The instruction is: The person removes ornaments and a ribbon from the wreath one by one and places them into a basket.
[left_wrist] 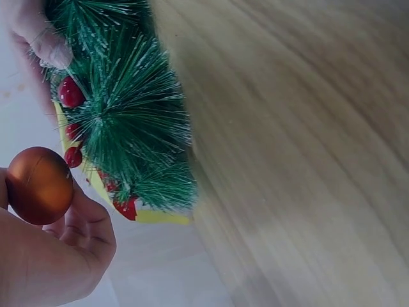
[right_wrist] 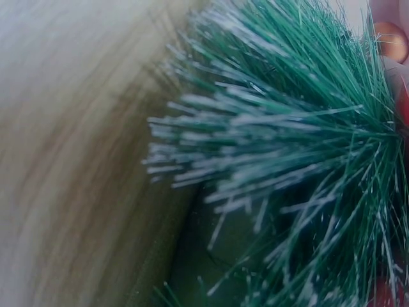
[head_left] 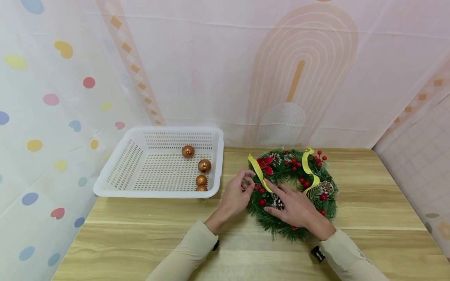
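Observation:
A green wreath [head_left: 274, 225] with red berries, pinecones and a red flower [head_left: 265, 165] lies on the wooden table. My left hand [head_left: 234, 197] is at its left side, holding a copper-coloured ball ornament [left_wrist: 40, 185] in curled fingers; the head view hides most of this ball, and its edge [right_wrist: 391, 41] shows in the right wrist view. Spread over the wreath's front is my right hand [head_left: 297, 207], its fingers fairly straight. Its index fingertip is at the lower end of a yellow ribbon [head_left: 258, 169]. Another stretch of ribbon curls over the wreath's right side.
To the left stands a white perforated plastic basket [head_left: 158, 193] with several copper balls [head_left: 188, 151] along its right side. A patterned cloth [head_left: 211, 78] hangs behind the table [head_left: 140, 238].

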`<state>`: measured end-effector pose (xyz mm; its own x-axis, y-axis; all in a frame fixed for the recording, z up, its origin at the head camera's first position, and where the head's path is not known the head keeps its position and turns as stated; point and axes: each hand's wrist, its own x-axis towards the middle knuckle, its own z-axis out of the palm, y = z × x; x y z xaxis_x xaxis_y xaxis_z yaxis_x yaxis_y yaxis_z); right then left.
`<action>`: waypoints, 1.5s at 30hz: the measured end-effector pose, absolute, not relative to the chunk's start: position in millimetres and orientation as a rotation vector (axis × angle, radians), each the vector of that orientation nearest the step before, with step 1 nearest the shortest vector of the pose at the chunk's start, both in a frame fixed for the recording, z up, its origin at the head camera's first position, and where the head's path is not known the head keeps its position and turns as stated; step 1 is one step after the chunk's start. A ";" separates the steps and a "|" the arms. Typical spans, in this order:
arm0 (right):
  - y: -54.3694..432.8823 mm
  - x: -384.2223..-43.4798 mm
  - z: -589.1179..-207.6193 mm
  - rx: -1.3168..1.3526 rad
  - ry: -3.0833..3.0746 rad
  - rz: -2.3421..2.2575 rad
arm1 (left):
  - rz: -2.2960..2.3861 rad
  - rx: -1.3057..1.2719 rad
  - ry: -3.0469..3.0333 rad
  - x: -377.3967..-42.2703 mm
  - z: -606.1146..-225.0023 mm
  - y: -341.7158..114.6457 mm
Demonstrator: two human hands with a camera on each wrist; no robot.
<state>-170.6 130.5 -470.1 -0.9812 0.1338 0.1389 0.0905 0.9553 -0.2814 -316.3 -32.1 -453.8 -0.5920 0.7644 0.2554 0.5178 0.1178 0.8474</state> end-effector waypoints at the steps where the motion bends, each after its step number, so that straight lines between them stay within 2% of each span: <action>1: 130.4 -170.7 -470.0 -0.170 -2.953 0.415 | 1.470 1.270 2.147 -316.3 -452.7 -32.2; 21: 129.7 -171.0 -468.7 -0.184 -2.974 0.440 | 1.526 1.259 2.095 -317.8 -445.1 -37.5; 32: 130.3 -170.5 -470.0 -0.190 -2.976 0.438 | 1.531 1.266 2.047 -319.0 -424.6 -46.6; 45: 129.3 -169.5 -468.6 -0.198 -2.983 0.445 | 1.638 1.189 2.221 -355.1 -397.7 -77.2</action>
<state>-169.5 129.3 -468.6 -0.9844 0.1461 0.0980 0.1111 0.9482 -0.2977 -355.1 -77.2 -397.7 -0.6789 0.6564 0.3289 0.5081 0.0966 0.8559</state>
